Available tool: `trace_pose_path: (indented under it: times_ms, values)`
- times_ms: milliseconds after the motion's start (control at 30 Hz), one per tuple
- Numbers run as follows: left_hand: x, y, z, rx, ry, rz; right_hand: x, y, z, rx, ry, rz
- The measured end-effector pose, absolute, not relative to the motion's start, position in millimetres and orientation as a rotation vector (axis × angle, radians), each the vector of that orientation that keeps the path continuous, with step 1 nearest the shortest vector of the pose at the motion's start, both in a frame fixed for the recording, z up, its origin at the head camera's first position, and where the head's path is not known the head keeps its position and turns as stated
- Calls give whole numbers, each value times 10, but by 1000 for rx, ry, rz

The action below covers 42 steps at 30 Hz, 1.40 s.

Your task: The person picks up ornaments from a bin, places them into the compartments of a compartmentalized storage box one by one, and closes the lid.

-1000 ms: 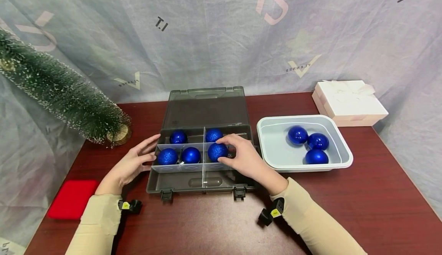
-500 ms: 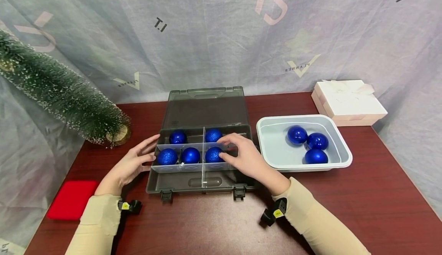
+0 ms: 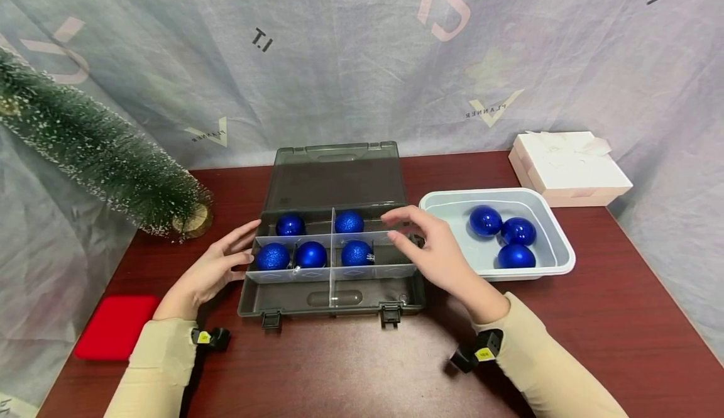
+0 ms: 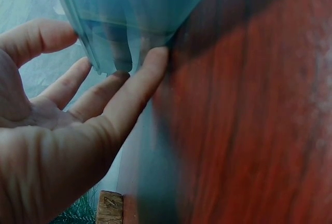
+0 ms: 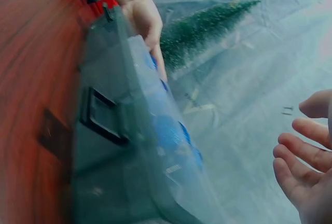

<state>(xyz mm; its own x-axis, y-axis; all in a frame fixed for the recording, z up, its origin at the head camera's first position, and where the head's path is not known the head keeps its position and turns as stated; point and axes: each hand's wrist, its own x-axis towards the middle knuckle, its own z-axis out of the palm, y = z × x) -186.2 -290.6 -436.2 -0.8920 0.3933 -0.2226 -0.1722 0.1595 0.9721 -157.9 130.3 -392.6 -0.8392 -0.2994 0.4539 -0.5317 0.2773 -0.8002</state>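
Observation:
In the head view a dark translucent organizer box [image 3: 290,292] lies with its lid [image 3: 338,182] folded back. Dividers split it into compartments holding several blue ornament balls, some glittery, some smooth. A glittery ball [image 3: 357,254] sits in the middle row, right of the central divider, its silver cap facing right. My left hand [image 3: 206,273] touches the box's left side with relaxed fingers; the left wrist view shows its fingertips [image 4: 158,58] against the wall. Over the box's right edge, my right hand [image 3: 438,251] hovers with fingers parted, holding nothing.
A white plastic basin [image 3: 447,217] with 3 shiny blue balls stands right of the box. Behind it is a white gift box [image 3: 571,166] with a bow. A small frosted tree [image 3: 113,148] and a red square object [image 3: 117,328] are on the left.
My right hand has let go of the glittery ball and moved right, away from it. That ball now rests in the middle row. The left hand has stayed in place.

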Motion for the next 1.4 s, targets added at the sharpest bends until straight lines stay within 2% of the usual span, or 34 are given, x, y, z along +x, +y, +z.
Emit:
trace_pose_path:
  times_ms: [233,633,967,1400]
  values:
    - [-1857,-2899,-4357,222,2018,1781,-1572,1612,-3825,691,-2287,1578]
    - [-1857,-2895,-4355,217,2021,1778,-1641,2292,-3837,359,-2314,1488]
    - [-1867,-2902,-4363,216,2018,1785,-1748,2756,-3894,162,-2560,1353]
    - [-1865,-2895,-4365,215,2017,1789,-1868,2891,-4014,264,-2812,1109]
